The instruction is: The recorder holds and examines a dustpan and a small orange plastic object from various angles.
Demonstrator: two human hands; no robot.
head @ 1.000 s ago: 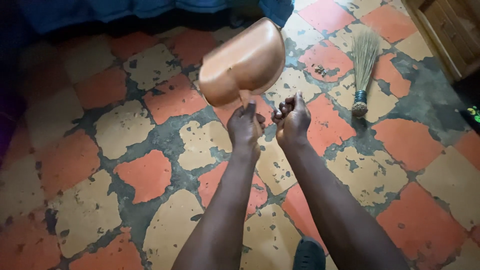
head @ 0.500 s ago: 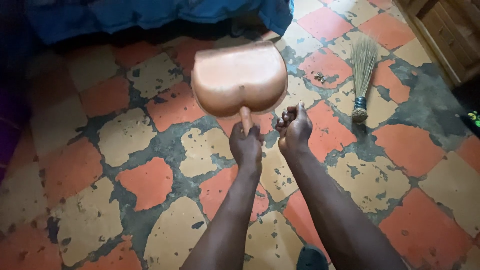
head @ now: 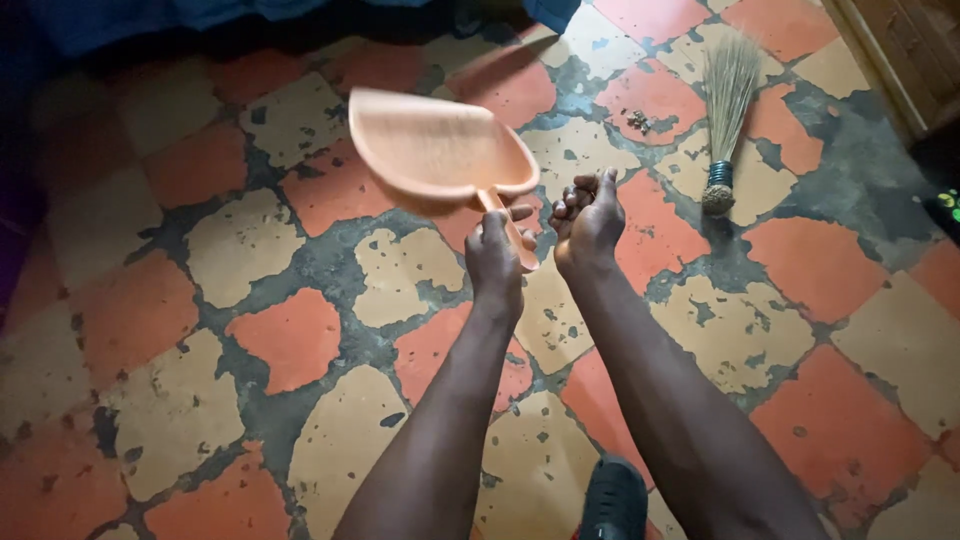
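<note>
My left hand (head: 495,255) grips the handle of an orange plastic dustpan (head: 435,145), which is held above the floor with its tray pointing away and to the left. My right hand (head: 588,222) hovers just beside the handle, fingers curled into a loose fist, holding nothing that I can see. A short straw hand broom (head: 724,115) lies on the floor to the right, bristles pointing away. A small pile of dirt (head: 637,121) sits on a red tile left of the broom.
The floor is worn red and yellow tiles (head: 290,340) with cracked grey gaps. Blue cloth (head: 150,15) hangs along the top edge. A wooden cabinet (head: 915,45) stands at the top right. A dark shoe (head: 613,500) shows at the bottom.
The dustpan has tipped from upright, underside facing me, down to nearly level and swung left. My right hand stayed beside the handle.
</note>
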